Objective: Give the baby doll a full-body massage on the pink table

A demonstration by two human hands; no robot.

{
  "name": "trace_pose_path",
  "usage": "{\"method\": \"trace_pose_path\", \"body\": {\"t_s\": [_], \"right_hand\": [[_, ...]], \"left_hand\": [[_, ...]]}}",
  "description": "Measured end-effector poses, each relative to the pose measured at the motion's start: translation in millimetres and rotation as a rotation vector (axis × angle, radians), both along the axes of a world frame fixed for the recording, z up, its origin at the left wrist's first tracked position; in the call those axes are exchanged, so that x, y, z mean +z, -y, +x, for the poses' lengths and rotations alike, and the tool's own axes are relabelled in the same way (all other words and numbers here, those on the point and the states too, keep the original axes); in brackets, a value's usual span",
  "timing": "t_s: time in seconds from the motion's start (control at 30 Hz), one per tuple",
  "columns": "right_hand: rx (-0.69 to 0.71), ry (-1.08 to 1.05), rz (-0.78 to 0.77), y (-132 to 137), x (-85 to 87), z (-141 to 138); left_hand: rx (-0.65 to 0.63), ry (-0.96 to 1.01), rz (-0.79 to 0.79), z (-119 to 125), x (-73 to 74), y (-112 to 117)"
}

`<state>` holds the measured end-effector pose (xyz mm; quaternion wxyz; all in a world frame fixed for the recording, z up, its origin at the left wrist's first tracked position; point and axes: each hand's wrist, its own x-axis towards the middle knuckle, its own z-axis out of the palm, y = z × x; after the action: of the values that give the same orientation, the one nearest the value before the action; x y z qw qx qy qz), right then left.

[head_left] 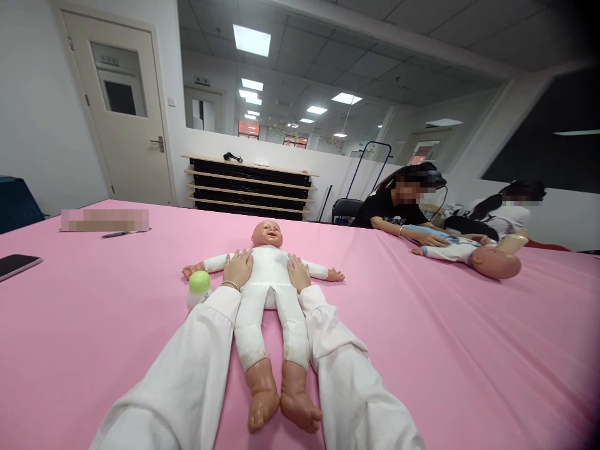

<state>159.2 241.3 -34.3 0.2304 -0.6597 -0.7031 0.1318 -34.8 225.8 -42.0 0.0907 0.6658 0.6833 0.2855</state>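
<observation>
A baby doll (267,294) with a white cloth body and plastic head, hands and feet lies on its back on the pink-covered table (94,331), feet toward me. My left hand (238,267) rests flat on the doll's upper body near its arm, and my right hand (298,273) lies flat against the other side of its chest. Neither hand grips anything. White sleeves cover both my forearms. A baby bottle with a green top (199,289) stands just left of my left wrist, its lower part partly hidden behind my sleeve.
Two seated people (398,206) at the table's far right lean over a second doll (487,259), with a bottle beside it. A phone (19,265) and a pen (117,234) lie at the left. A shelf unit (248,187) and door stand behind.
</observation>
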Motion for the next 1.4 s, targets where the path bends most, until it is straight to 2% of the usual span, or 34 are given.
{"method": "trace_pose_path", "body": {"t_s": [0.13, 0.3, 0.4, 0.47, 0.53, 0.57, 0.63, 0.7, 0.73, 0.8, 0.87, 0.93, 1.03, 1.13, 1.4], "right_hand": [[-0.126, 0.007, -0.023, 7.5, 3.0, -2.4], [-0.416, 0.047, -0.037, 15.0, 2.4, -4.8], [-0.586, 0.063, 0.052, 14.8, -2.2, -4.4], [-0.659, 0.045, 0.192, 13.3, -5.0, -3.1], [-0.569, 0.03, 0.363, 11.4, -5.8, -1.1], [-0.453, 0.029, 0.438, 10.3, -5.4, -0.2], [-0.135, 0.022, 0.517, 7.8, -3.8, 1.5], [0.156, -0.012, 0.429, 4.4, -2.8, 2.4], [0.248, -0.039, 0.34, 2.4, -2.8, 2.6], [0.307, -0.088, 0.164, -1.4, -3.9, 2.6], [0.255, -0.105, 0.063, -4.2, -5.3, 2.3], [0.187, -0.078, 0.027, -4.7, -6.0, 1.7], [0.083, -0.001, 0.006, -0.9, -5.0, 0.8], [-0.087, 0.065, 0.036, 5.6, -3.8, 1.7], [-0.491, 0.159, 0.134, 11.4, -10.4, 13.1]], "left_hand": [[0.122, 0.004, -0.001, -0.4, 1.9, 4.4], [0.276, -0.032, -0.002, 0.6, -0.1, 8.2], [0.396, -0.072, 0.059, 0.7, -2.4, 10.4], [0.475, -0.092, 0.128, 0.8, -2.7, 10.9], [0.482, -0.101, 0.213, 0.8, -1.3, 10.0], [0.441, -0.095, 0.247, 0.8, -0.1, 9.1], [0.27, -0.068, 0.277, 0.8, 2.9, 6.6], [0.065, -0.034, 0.261, 1.0, 5.3, 4.2], [-0.025, -0.019, 0.243, 1.2, 5.9, 3.1], [-0.16, -0.002, 0.186, 1.6, 5.6, 1.4], [-0.22, -0.004, 0.108, 1.9, 3.6, 0.3], [-0.185, -0.019, 0.05, 2.0, 1.1, -0.1], [-0.021, -0.049, 0.039, 1.4, -1.4, 1.7], [0.137, -0.047, 0.054, 0.2, -1.6, 5.8], [0.457, -0.014, 0.1, -8.2, -6.7, 10.6]]}}
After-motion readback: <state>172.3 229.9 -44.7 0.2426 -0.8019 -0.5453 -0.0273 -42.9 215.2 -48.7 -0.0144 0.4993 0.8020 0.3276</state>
